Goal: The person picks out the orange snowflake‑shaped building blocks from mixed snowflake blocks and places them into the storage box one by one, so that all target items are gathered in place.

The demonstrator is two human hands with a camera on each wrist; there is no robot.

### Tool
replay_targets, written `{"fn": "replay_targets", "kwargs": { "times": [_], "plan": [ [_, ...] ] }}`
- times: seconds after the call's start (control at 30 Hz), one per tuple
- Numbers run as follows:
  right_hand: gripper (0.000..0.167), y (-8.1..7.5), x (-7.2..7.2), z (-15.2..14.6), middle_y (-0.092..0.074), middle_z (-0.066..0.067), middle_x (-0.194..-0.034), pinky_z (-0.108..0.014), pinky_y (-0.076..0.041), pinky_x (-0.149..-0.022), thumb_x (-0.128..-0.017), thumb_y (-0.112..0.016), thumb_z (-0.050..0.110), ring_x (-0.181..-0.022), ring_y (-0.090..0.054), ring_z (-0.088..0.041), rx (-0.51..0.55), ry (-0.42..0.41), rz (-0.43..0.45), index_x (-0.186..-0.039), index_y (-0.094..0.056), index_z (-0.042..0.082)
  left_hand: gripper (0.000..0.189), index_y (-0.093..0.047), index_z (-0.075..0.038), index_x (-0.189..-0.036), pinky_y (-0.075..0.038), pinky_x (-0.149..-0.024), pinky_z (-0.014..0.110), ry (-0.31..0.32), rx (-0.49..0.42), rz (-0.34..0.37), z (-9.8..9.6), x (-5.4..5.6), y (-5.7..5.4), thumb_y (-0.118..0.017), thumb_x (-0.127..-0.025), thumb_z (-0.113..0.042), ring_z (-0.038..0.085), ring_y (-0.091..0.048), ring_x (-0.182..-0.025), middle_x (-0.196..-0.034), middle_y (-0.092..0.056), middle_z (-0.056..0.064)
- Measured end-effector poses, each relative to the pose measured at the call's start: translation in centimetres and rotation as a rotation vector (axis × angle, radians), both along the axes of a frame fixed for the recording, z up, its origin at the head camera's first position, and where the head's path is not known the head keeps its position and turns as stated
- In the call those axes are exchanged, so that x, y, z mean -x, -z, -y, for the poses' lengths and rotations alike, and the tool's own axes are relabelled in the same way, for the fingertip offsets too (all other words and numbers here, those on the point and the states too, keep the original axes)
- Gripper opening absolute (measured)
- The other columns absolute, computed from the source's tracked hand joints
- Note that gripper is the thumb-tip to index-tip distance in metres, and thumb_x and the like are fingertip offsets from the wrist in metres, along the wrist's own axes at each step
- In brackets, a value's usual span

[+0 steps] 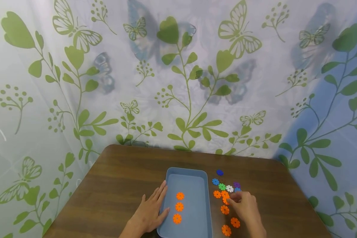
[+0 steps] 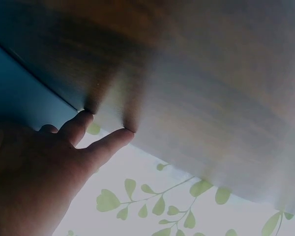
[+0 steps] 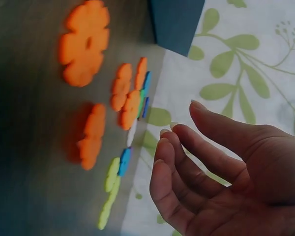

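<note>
My left hand (image 1: pixel 150 210) lies with fingers outstretched along the left rim of a blue-grey tray (image 1: pixel 193 185). Three orange flower-shaped discs (image 1: pixel 179 207) form a column inside the tray. To the tray's right, my right hand (image 1: pixel 246 208) hovers over more notched discs, its fingertips close to an orange disc (image 1: pixel 226 200). In the right wrist view the fingers are loosely bent, thumb and index finger apart, with nothing between them. Yellow discs (image 3: pixel 109 191) show there, hidden behind the hand in the head view.
Blue (image 1: pixel 219 172), green (image 1: pixel 222 186), white (image 1: pixel 229 188) and purple (image 1: pixel 236 184) discs lie beyond the orange ones. Several orange discs (image 1: pixel 235 222) are spread nearer the front. Behind the brown wooden table (image 1: pixel 131 172) hangs a leaf-and-butterfly curtain (image 1: pixel 178 82).
</note>
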State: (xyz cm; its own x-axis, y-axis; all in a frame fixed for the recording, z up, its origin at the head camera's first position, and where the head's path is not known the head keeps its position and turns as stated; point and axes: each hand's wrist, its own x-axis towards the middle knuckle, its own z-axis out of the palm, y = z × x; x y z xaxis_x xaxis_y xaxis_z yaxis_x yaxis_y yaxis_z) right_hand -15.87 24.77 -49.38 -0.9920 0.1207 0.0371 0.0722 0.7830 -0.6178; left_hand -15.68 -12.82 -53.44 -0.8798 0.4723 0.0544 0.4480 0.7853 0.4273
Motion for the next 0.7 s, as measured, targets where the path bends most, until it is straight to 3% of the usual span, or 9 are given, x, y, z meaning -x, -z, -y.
{"fn": "replay_targets", "kwargs": {
  "times": [0.3,0.5,0.7],
  "plan": [
    [0.023,0.9,-0.4,-1.7,-0.076,-0.009,-0.092,-0.049,-0.061,-0.077,-0.086,-0.091,0.015,-0.085,-0.068,-0.026,0.042,0.03,0.195,-0.097,-0.079,-0.002,0.079,-0.027,-0.005,-0.17,-0.032,-0.106,0.088,-0.003,0.004,0.002,0.0,0.1,-0.1,-0.058,-0.11,-0.043,0.044,-0.039,-0.156,-0.181,-0.017,0.011],
    [0.031,1.1,-0.8,-2.5,-0.076,-0.006,-0.091,-0.051,-0.06,-0.08,-0.079,-0.097,0.018,-0.087,-0.067,-0.026,0.047,0.039,0.257,-0.096,-0.079,-0.001,0.08,-0.027,-0.005,-0.17,-0.033,-0.105,0.087,-0.006,0.019,-0.001,0.0,0.1,-0.2,-0.058,-0.109,-0.046,0.043,-0.04,-0.156,-0.181,-0.018,0.011],
    [0.03,1.5,-1.0,-2.7,-0.072,-0.007,-0.093,-0.051,-0.059,-0.082,-0.079,-0.096,0.014,-0.089,-0.065,-0.027,0.068,0.049,0.331,-0.098,-0.078,-0.001,0.08,-0.028,-0.004,-0.17,-0.034,-0.105,0.087,-0.008,0.028,-0.004,0.0,0.2,-0.1,-0.058,-0.109,-0.046,0.043,-0.041,-0.155,-0.18,-0.019,0.012]
  ]
}}
